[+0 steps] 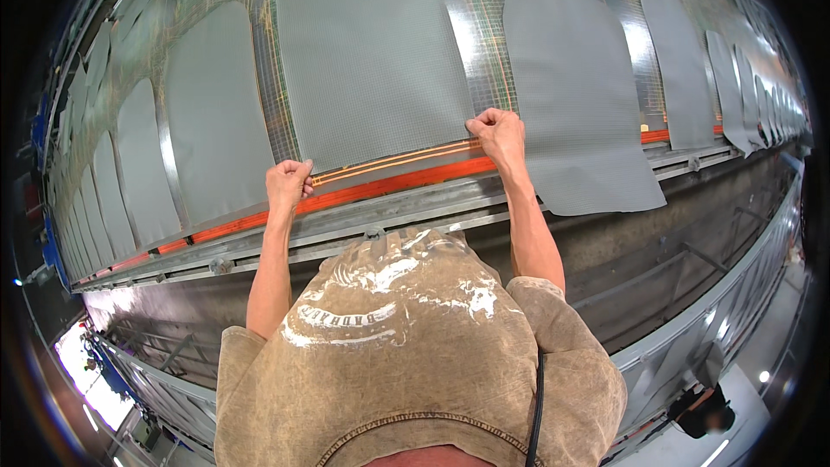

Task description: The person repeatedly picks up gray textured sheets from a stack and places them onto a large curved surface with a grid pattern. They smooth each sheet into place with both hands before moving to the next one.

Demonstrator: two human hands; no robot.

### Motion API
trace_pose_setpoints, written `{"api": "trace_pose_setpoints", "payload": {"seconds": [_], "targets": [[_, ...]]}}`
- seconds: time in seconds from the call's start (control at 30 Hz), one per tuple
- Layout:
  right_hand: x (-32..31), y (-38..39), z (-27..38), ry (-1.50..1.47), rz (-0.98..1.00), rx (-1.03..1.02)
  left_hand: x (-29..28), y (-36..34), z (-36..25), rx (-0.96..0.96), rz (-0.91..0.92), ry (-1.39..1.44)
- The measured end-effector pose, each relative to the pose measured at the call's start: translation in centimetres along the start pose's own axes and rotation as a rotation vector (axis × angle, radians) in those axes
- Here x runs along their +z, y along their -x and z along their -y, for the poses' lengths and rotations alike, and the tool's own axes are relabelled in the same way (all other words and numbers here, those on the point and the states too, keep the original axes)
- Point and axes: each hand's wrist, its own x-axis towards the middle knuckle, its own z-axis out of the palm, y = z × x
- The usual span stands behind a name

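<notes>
While both hands were busy at its near edge, the middle grey sheet (pixel 372 56) lay flat on the long glossy table (pixel 468 35), straight out in front of the wearer, with the near edge right alongside some thin orange lines (pixel 396 163). The left hand (pixel 290 186) had thumb and fingers closed in a pinch at the near left corner, and the right hand (pixel 500 137) was pinched the same way at the near right corner. Fingers hid the actual contact, so I couldn't tell how much material each one had, or if the corners were lifted at all. My guess at the main risk was skew: if one hand pulled harder than the other, the edge would've gone crooked against those lines. A pinch that tiny could also have slipped, and a thin sheet like that might well have rippled if the hands had drifted together. The other thing I'd have watched was the right-hand sheet (pixel 575 104), which drooped over the red-orange strip (pixel 389 188) and past the metal rail (pixel 398 212) on the near side. The right forearm (pixel 532 225) was just beside it, so a careless elbow could've dragged it askew.
</notes>
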Motion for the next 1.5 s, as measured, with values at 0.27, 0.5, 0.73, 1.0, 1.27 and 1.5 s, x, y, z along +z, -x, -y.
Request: {"api": "trace_pose_setpoints", "payload": {"seconds": [0.27, 0.5, 0.73, 1.0, 1.27, 1.5], "targets": [[-0.1, 0.6, -0.8, 0.023, 0.011, 0.010, 0.1, 0.5, 0.6, 0.005, 0.007, -0.014], [-0.6, 1.1, 0.3, 0.020, 0.050, 0.088, -0.1, 0.9, 0.4, 0.004, 0.035, -0.032], [-0.9, 1.0, 0.0, 0.054, 0.053, 0.072, -0.2, 0.7, 1.0, 0.012, 0.058, -0.008], [-0.8, 0.7, -0.4, -0.001, 0.070, 0.084, -0.3, 1.0, 1.1, 0.026, 0.057, 0.011], [-1.2, 0.8, 0.0, 0.016, 0.097, 0.070, -0.2, 1.1, 0.7, -0.001, 0.054, 0.001], [-1.2, 0.3, -0.7, 0.035, 0.127, 0.082, -0.2, 1.2, 0.7, 0.010, 0.068, 0.014]]}}
